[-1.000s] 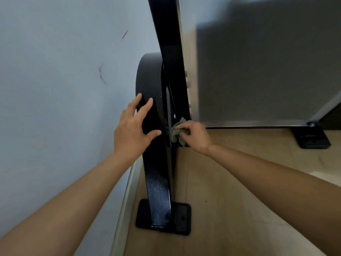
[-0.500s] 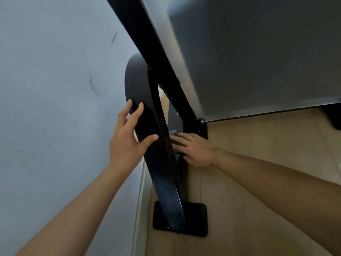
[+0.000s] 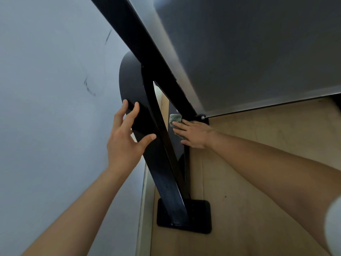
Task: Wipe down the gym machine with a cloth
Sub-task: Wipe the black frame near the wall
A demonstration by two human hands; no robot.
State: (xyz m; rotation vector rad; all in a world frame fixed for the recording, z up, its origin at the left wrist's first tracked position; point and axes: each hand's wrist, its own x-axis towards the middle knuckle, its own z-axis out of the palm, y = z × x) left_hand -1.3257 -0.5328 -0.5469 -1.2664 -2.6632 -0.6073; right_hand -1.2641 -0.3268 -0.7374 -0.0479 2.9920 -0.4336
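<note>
L hand (image 3: 125, 141) splayed on glossy black frame (image 3: 167, 183), R hand (image 3: 195, 133) flat on crumpled cloth (image 3: 175, 119)

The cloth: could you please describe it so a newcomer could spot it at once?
Find the black machine frame slanting up from the floor beside the pale wall. Just right of it, below the grey panel's corner, the right hand lies flat on a dark upright. The cloth is the crumpled grey-green wad under its fingers, the only soft thing among hard black parts.

Left hand (image 3: 125, 139): spread fingers resting on the black machine frame (image 3: 162, 163).
Right hand (image 3: 195, 133): flat fingers pressing a green cloth (image 3: 175, 119) against the frame's right side.
</note>
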